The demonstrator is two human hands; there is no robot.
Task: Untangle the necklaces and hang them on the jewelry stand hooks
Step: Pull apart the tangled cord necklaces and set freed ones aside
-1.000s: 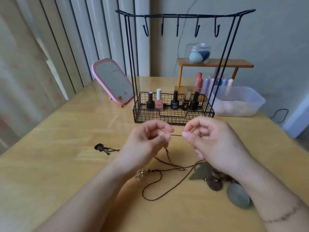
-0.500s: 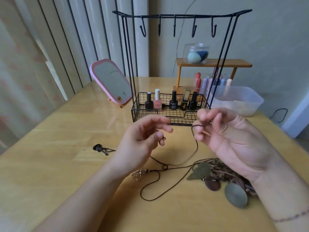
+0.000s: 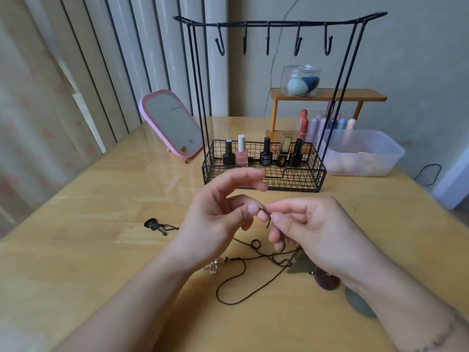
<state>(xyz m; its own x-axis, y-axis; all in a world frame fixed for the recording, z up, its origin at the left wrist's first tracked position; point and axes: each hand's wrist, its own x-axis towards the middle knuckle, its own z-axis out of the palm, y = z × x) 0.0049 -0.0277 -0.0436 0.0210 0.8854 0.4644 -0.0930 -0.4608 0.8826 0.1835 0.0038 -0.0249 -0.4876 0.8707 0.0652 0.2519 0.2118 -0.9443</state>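
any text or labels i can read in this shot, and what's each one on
"YDIY", roughly, gold letters running up the side of the black and gold bottle in the wire basket; the reading is uncertain.
White label print on the black bottle beside it: too blurred to read.
Pale print on the pink polish bottle: too small to read.
Small round mark on the pink mirror, lower corner: unreadable.
No other text shows.

Home vanity corner: beyond the hands, pink tabletop mirror (image 3: pixel 172 128), nail polish bottles (image 3: pixel 264 154) in wire jewelry stand (image 3: pixel 279 97), makeup sponges jar (image 3: pixel 300 81), curtains (image 3: pixel 38 97) leftward.
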